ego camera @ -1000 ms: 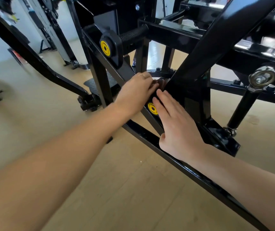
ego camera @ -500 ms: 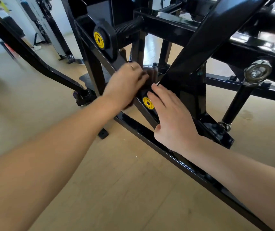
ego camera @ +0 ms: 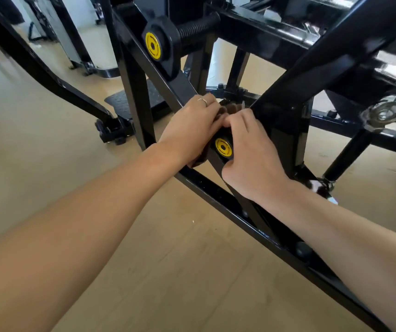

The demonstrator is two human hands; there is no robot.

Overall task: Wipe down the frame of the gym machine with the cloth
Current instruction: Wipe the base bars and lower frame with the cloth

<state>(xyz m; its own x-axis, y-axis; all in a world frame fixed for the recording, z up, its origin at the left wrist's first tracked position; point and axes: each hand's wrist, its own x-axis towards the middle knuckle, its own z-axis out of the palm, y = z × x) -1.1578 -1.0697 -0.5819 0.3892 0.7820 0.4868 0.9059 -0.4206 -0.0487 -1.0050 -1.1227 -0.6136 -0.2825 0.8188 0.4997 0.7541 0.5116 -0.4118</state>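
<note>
Right hand (ego camera: 249, 154) now pinches seemingly bunched brown cloth (ego camera: 231, 108).

The frame (ego camera: 295, 75) of the gym machine is glossy black steel tubing that fills the upper and right parts of the picture. Several square bars cross near the centre: one slants from the top centre down to the lower right, another rises steeply toward the upper right corner, and an upright post stands left of centre. Two round yellow caps sit on the bars, one in the upper middle beside a black threaded rod, one at the centre. The cloth (ego camera: 231, 108) is dark brown and bunched into folds, pressed against the frame at the crossing just above the central yellow cap, mostly hidden.
</note>
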